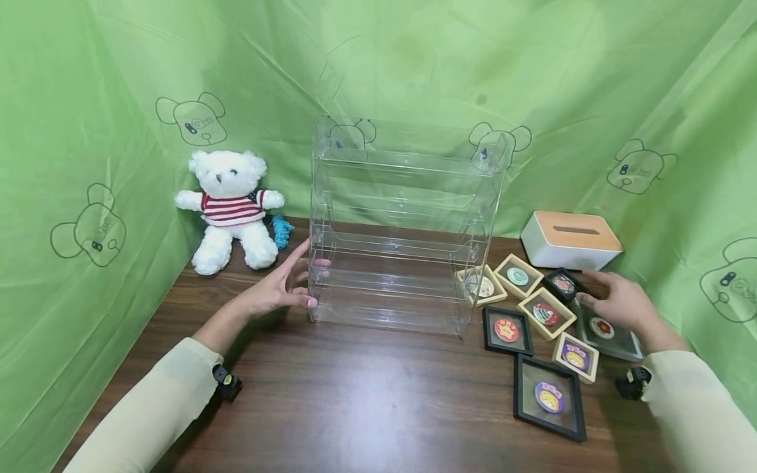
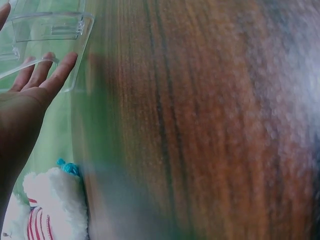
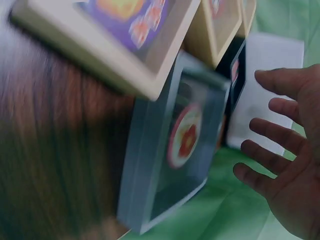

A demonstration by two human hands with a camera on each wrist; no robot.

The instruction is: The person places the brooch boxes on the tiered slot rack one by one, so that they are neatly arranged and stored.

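Observation:
A clear stepped acrylic display rack (image 1: 390,282) stands upright on the brown table. My left hand (image 1: 280,286) is at its left side panel, fairly straight fingers (image 2: 62,75) against the clear plastic. Some fingertips show through it in the head view. My right hand (image 1: 627,305) hovers over the picture frames on the right, fingers spread and holding nothing. Closest to it are a grey frame (image 3: 135,165) with a red flower badge (image 3: 187,140) and a small black frame (image 1: 563,285).
More wooden frames (image 1: 547,313) and black frames (image 1: 550,397) with round badges lie right of the rack. Behind them stands a white tissue box (image 1: 550,246) with a wooden lid. A white teddy bear (image 1: 230,210) and a blue cord bundle (image 1: 282,231) sit back left. Green cloth (image 1: 414,72) hangs around.

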